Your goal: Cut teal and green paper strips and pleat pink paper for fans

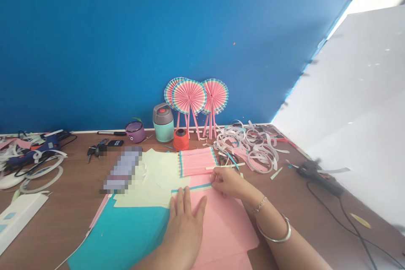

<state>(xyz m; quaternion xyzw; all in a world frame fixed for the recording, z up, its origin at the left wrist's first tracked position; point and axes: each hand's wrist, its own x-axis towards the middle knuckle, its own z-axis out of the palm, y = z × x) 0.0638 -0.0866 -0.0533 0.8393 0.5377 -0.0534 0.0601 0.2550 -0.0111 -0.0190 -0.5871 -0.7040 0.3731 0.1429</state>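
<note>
A pink paper sheet [228,219] lies before me, with a narrow blue paper strip [202,186] and a cream band along its far edge. My left hand [185,223] rests on the sheet, fingers spread flat, tips at the strip's left part. My right hand [229,183] has its fingers pinched together on the strip's right end. Just beyond lies a pleated pink paper [198,161] with blue ends. To the left are cream sheets [142,200] over a teal sheet [126,232].
Pink paper fans [189,97] stand against the blue wall beside a mint jar [163,128], a red spool-like thing [181,139] and a purple cup [135,131]. Curled paper strips [259,147] heap at right, near a dark corded tool [319,177]. A white power strip [22,219] lies left.
</note>
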